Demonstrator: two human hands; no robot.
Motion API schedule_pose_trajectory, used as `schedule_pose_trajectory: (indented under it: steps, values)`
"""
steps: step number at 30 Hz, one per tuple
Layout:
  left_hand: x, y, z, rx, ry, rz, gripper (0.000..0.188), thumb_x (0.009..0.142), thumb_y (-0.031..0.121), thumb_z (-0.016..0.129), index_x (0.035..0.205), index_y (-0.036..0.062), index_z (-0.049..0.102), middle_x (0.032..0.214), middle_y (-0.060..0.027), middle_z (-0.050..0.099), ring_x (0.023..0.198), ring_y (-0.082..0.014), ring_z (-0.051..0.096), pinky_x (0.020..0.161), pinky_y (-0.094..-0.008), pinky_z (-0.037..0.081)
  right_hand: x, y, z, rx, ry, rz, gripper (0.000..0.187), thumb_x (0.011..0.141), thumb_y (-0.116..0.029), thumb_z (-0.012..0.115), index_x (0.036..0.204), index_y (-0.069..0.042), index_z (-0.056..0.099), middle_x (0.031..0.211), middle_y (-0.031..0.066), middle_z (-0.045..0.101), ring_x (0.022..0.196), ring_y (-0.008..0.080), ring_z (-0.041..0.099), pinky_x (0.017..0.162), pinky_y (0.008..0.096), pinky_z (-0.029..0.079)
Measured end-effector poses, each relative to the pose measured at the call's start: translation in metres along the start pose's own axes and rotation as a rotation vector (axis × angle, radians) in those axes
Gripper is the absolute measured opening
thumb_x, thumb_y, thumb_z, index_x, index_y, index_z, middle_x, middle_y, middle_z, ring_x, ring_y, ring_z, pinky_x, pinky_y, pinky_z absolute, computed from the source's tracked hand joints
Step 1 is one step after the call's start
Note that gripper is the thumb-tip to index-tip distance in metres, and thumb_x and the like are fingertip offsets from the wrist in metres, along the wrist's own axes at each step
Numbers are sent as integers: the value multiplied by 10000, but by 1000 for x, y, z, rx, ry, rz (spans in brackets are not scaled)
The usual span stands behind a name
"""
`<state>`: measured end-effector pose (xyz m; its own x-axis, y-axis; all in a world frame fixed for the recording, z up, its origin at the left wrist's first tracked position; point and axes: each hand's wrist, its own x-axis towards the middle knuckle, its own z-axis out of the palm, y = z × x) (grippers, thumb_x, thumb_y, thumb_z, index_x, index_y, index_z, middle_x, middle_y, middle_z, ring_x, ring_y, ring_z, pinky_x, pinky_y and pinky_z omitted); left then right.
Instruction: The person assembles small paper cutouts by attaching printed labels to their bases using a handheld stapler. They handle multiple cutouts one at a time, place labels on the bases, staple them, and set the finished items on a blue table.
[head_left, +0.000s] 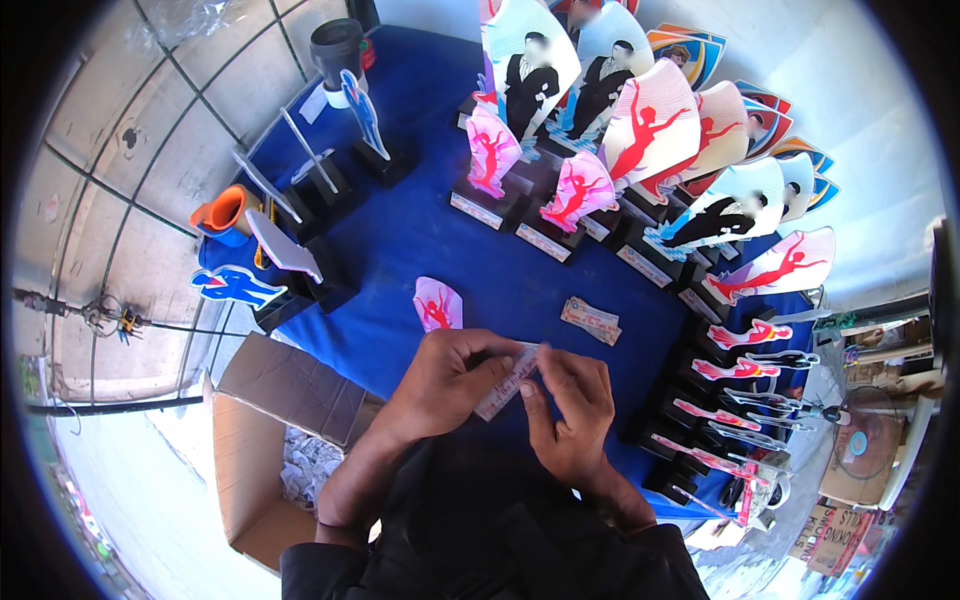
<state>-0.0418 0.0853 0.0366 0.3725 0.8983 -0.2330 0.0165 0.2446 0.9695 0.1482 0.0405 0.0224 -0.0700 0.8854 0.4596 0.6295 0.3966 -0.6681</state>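
Note:
Between my two hands is a small printed label strip [503, 392], pale with red lettering. My left hand [452, 378] pinches its upper left side. At its upper right edge, the fingertips of my right hand [572, 405] are pressed together, slightly blurred. Just beyond my left hand stands a pink trophy plaque [437, 303] with a red dancer figure; its lower part is hidden by the hand. Farther right on the blue cloth, a small stack of similar label strips [591, 321] lies slightly fanned.
Many trophies [652, 125] with black bases crowd the table's far right. More figure trophies [735, 368] line the right edge. At left are other trophies [285, 250], an orange tape roll [226, 212] and a dark cup [337, 48]. An open cardboard box [248, 465] holds crumpled paper scraps.

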Motion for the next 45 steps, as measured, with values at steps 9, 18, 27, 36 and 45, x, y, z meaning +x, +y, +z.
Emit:
schedule_pose_trajectory:
  steps: [9, 18, 27, 36, 45]
  values:
    - [60, -51, 12, 886, 50, 408, 142, 849, 68, 721, 978, 62, 781, 894, -116, 740, 870, -294, 699, 763, -421, 559, 4, 97, -6, -370, 116, 272, 287, 879, -89, 734, 1159, -28, 719, 1127, 147, 693, 995, 360, 649, 876, 458, 524]
    - [64, -65, 11, 986, 242, 455, 188, 807, 107, 783, 988, 61, 764, 988, -102, 706, 909, -306, 658, 820, -448, 536, -1, 139, -3, -452, 86, 541, 308, 809, -150, 784, 1095, -58, 716, 1031, 133, 658, 1002, 357, 644, 879, 459, 528]
    - [56, -58, -3, 1000, 21, 434, 288, 830, 112, 762, 1114, 61, 743, 1061, -102, 698, 1084, -315, 642, 918, -445, 519, 0, 142, -1, -406, 103, 551, 406, 817, -143, 791, 1187, -48, 655, 1097, 157, 657, 1032, 373, 642, 889, 470, 522]
    - [58, -75, 12, 1249, -158, 300, 306, 821, 74, 726, 1127, 61, 715, 1092, -111, 628, 1065, -296, 601, 897, -441, 483, -4, 137, 0, -361, 171, 464, 455, 838, -158, 792, 1242, -16, 639, 1194, 195, 629, 1079, 401, 622, 913, 479, 521]
    - [57, -76, 13, 1076, -146, 290, 203, 874, 73, 692, 1070, 46, 646, 1039, -154, 608, 987, -374, 613, 835, -494, 500, -4, 141, 4, -484, 109, 435, 402, 827, -168, 802, 1191, -40, 689, 1167, 150, 650, 1051, 382, 622, 889, 471, 534]
